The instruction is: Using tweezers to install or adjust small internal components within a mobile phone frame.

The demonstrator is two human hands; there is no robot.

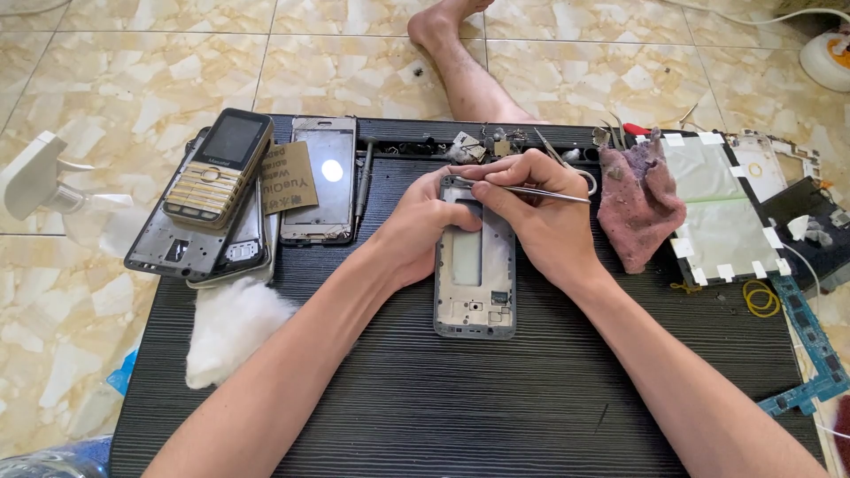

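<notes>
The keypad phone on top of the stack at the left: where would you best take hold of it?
Grip the keypad phone across its two long side edges, coming from above. It lies face up and tilted on the phone frames, so both sides stand free, while the left hand and right hand are elsewhere.

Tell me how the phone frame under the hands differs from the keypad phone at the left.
The phone frame is stripped: no screen, bare grey metal with cut-outs. The keypad phone looks whole, with a dark screen and gold keys. The frame lies flat on the black table, steadied by the left hand while the right hand holds tweezers over its top; the keypad phone rests untouched, tilted on other phone parts. Both lie face up.
</notes>
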